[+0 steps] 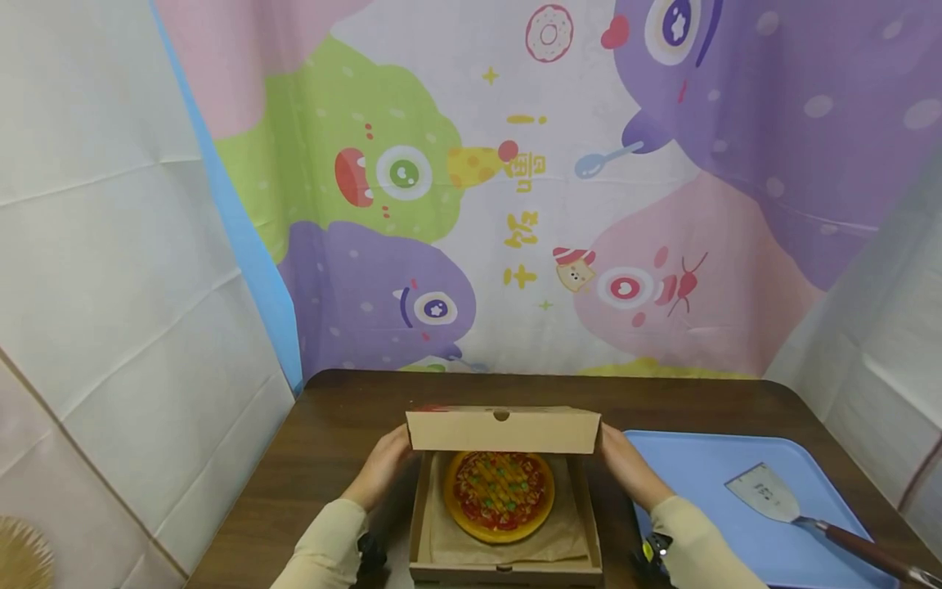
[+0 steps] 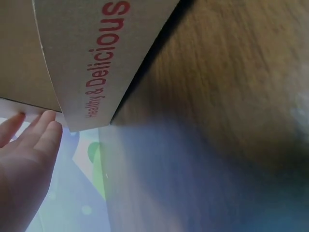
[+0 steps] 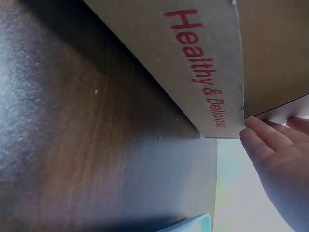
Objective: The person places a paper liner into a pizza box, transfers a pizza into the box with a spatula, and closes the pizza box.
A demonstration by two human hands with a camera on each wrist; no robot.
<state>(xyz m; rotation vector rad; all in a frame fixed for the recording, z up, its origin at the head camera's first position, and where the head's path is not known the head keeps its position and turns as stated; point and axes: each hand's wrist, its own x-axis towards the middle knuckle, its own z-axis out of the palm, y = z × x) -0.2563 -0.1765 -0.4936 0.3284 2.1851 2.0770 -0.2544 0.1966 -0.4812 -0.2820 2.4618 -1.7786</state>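
Note:
A cardboard pizza box (image 1: 504, 569) stands on the dark wooden table with its lid (image 1: 504, 431) tilted up, partly open. Inside, a round pizza (image 1: 499, 496) with red sauce, yellow stripes and green bits lies on brown paper (image 1: 562, 536). My left hand (image 1: 383, 468) holds the lid's left side, thumb and fingertips at its edge. On the opposite side my right hand (image 1: 631, 468) holds the lid the same way. In the left wrist view, red lettering runs along the box's side wall (image 2: 104, 63); the right wrist view shows similar lettering on the other side wall (image 3: 193, 63).
A blue tray (image 1: 692, 523) lies on the table at the right, close to my right forearm. On it rests a metal spatula (image 1: 765, 493) with a dark handle reaching over the tray's edge. A cartoon-printed curtain (image 1: 515, 327) hangs behind the table (image 1: 331, 425).

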